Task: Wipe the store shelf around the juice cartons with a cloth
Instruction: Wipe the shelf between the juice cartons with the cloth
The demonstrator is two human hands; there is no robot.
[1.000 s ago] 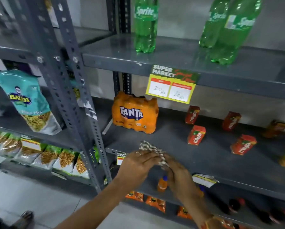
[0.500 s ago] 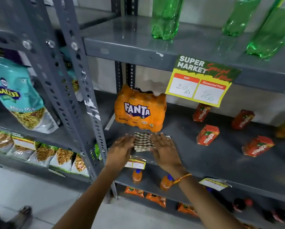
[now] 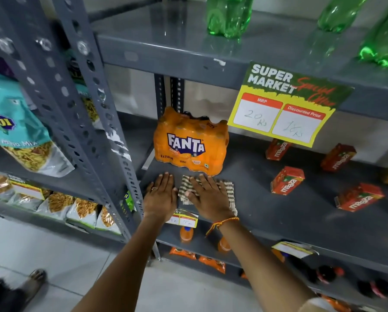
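A striped cloth (image 3: 230, 192) lies flat on the grey shelf (image 3: 278, 212), just in front of an orange Fanta pack (image 3: 189, 144). My right hand (image 3: 208, 195) presses palm-down on the cloth with fingers spread. My left hand (image 3: 160, 195) rests flat on the bare shelf right beside the cloth's left edge, holding nothing. Several small red juice cartons stand to the right on the same shelf, the nearest (image 3: 287, 180) about a hand's width from the cloth, another (image 3: 358, 197) farther right.
A yellow price card (image 3: 285, 111) hangs from the shelf above, which carries green bottles (image 3: 229, 15). A perforated grey upright (image 3: 102, 136) stands left of my hands. Snack bags (image 3: 19, 131) fill the left rack. Small orange bottles (image 3: 186, 234) stand on the shelf below.
My hands carried the cloth from the shelf's front edge onto the shelf and flattened it. My right hand now covers it and my left hand has slid off to its left.
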